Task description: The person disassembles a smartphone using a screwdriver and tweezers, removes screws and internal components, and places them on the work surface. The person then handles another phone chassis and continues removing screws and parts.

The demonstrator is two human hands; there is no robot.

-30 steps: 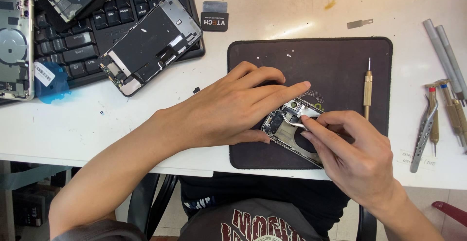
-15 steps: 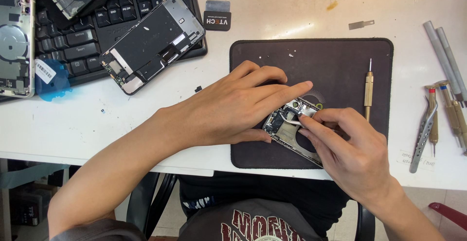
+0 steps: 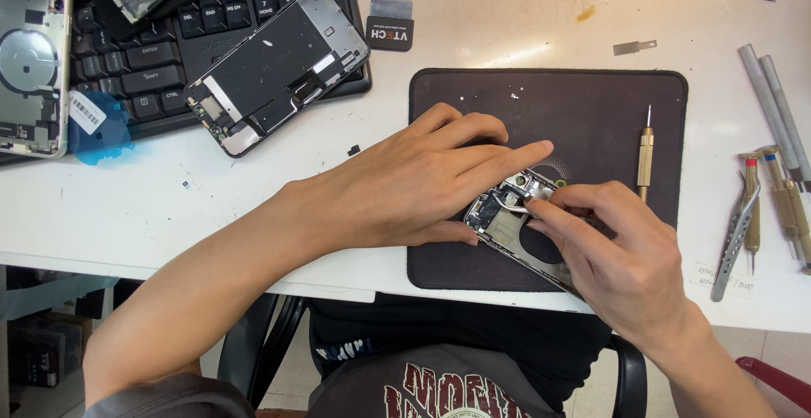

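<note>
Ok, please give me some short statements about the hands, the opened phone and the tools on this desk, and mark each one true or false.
1. The left hand lies flat over the opened phone body on the dark rectangular work mat. True.
2. The right hand holds the brass-handled screwdriver. False: the screwdriver lies alone on the mat, and the right fingertips touch the phone's inner parts.
3. A detached phone screen panel rests partly on the black keyboard. True.
4. The metal tweezers lie on the mat. False: they lie on the white desk, right of the mat.
5. A pale phone back housing lies at the far left. True.
</note>
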